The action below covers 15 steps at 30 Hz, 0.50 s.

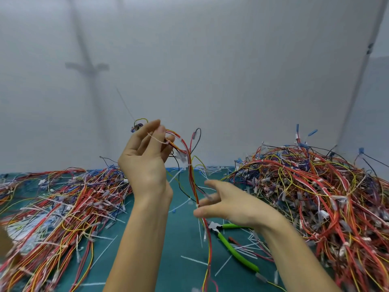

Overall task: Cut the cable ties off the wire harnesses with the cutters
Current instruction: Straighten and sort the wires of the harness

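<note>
My left hand (147, 157) is raised above the table and holds the upper end of a wire harness (192, 182) of red, orange and yellow wires. A white cable tie (156, 140) sticks out by its fingers. The harness hangs down in front of me. Lower down, my right hand (227, 202) pinches the harness between thumb and fingers near a white tie (197, 205). The green-handled cutters (233, 249) lie on the green mat, below my right hand, held by neither hand.
A big tangled heap of harnesses (315, 199) rises at the right. A flatter heap (59, 211) spreads at the left. Cut white ties (193, 260) litter the green mat (181, 234). A grey wall stands behind.
</note>
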Each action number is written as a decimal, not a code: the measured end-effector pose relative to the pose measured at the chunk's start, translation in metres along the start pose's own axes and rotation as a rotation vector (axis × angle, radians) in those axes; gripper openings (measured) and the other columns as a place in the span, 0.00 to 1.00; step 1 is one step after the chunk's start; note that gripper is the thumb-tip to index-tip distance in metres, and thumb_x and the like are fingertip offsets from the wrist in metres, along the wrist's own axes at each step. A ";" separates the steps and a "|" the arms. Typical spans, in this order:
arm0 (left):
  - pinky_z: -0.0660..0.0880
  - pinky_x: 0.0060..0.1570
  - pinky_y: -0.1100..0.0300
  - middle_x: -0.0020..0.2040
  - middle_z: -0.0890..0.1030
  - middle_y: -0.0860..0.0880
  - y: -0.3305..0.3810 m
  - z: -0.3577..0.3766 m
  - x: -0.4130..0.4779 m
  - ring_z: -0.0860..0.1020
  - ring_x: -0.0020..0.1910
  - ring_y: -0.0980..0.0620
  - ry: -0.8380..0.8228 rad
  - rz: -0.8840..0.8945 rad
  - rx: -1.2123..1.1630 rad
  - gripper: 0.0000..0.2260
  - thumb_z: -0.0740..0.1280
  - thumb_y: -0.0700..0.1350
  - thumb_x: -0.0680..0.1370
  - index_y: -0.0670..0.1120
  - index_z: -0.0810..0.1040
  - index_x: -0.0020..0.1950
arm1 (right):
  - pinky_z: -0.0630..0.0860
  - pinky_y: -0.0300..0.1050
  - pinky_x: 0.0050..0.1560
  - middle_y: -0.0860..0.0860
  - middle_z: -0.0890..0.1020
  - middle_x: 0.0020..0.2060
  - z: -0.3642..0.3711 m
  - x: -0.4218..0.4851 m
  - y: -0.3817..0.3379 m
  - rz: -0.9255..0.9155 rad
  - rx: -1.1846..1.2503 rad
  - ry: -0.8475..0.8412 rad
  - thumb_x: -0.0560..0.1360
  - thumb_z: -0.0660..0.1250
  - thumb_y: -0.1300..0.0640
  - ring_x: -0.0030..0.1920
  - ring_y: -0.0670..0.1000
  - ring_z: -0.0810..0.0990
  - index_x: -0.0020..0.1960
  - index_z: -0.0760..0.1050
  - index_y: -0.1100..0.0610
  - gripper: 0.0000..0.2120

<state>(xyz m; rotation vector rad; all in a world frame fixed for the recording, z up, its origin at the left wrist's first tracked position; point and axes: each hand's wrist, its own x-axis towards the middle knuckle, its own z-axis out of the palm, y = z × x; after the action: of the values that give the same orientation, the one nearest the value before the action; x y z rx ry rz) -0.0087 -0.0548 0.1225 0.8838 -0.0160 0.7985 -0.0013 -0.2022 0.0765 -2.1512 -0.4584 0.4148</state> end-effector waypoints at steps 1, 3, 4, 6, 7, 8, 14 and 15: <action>0.78 0.39 0.66 0.36 0.82 0.51 -0.001 0.002 -0.001 0.81 0.35 0.54 0.035 -0.016 -0.041 0.06 0.70 0.35 0.76 0.45 0.82 0.47 | 0.75 0.39 0.55 0.53 0.84 0.54 0.000 0.000 0.001 -0.004 0.022 -0.021 0.74 0.74 0.55 0.50 0.44 0.83 0.74 0.66 0.61 0.33; 0.78 0.39 0.66 0.37 0.82 0.50 -0.001 0.004 -0.002 0.81 0.35 0.55 0.088 -0.036 -0.111 0.05 0.70 0.35 0.76 0.44 0.82 0.47 | 0.76 0.39 0.45 0.57 0.86 0.44 -0.001 0.001 0.002 -0.050 0.094 -0.007 0.74 0.74 0.60 0.39 0.45 0.84 0.59 0.79 0.65 0.15; 0.78 0.39 0.66 0.37 0.82 0.51 0.000 0.005 -0.002 0.80 0.35 0.55 0.108 -0.037 -0.142 0.05 0.70 0.35 0.76 0.45 0.81 0.47 | 0.76 0.37 0.41 0.58 0.86 0.42 -0.002 0.000 0.004 -0.076 0.146 0.023 0.74 0.73 0.62 0.37 0.46 0.85 0.53 0.81 0.65 0.10; 0.78 0.39 0.66 0.35 0.81 0.51 0.003 0.004 0.000 0.79 0.33 0.56 0.136 -0.031 -0.198 0.06 0.69 0.34 0.76 0.45 0.81 0.46 | 0.78 0.36 0.37 0.57 0.87 0.40 -0.005 -0.002 0.004 -0.122 0.267 0.119 0.74 0.72 0.64 0.37 0.49 0.86 0.48 0.82 0.64 0.04; 0.78 0.40 0.66 0.36 0.81 0.50 0.004 0.003 0.002 0.79 0.33 0.57 0.147 -0.030 -0.219 0.06 0.69 0.34 0.76 0.45 0.81 0.46 | 0.78 0.37 0.38 0.57 0.87 0.39 -0.009 -0.003 0.004 -0.147 0.337 0.168 0.73 0.73 0.64 0.37 0.51 0.86 0.46 0.82 0.62 0.02; 0.77 0.41 0.67 0.38 0.80 0.49 0.006 0.001 0.004 0.78 0.33 0.57 0.160 -0.033 -0.235 0.06 0.68 0.34 0.77 0.45 0.80 0.47 | 0.79 0.39 0.39 0.57 0.87 0.39 -0.012 -0.004 0.003 -0.166 0.429 0.205 0.72 0.74 0.63 0.36 0.52 0.86 0.44 0.83 0.61 0.03; 0.73 0.35 0.70 0.42 0.79 0.50 0.007 -0.011 0.020 0.77 0.33 0.60 0.209 -0.209 -0.280 0.05 0.65 0.37 0.79 0.47 0.78 0.48 | 0.81 0.40 0.32 0.51 0.86 0.41 -0.031 -0.008 0.003 -0.174 0.861 0.201 0.64 0.75 0.46 0.28 0.46 0.79 0.48 0.87 0.56 0.17; 0.73 0.33 0.70 0.40 0.80 0.51 0.007 -0.012 0.022 0.77 0.33 0.60 0.216 -0.242 -0.296 0.05 0.65 0.38 0.79 0.46 0.78 0.48 | 0.79 0.38 0.30 0.50 0.86 0.41 -0.033 -0.008 0.004 -0.183 0.884 0.171 0.66 0.74 0.46 0.27 0.44 0.76 0.48 0.86 0.56 0.17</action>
<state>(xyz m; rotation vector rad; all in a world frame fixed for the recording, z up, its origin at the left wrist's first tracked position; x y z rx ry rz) -0.0012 -0.0305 0.1264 0.5054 0.1569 0.6403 0.0070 -0.2308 0.0927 -1.2622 -0.2895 0.2543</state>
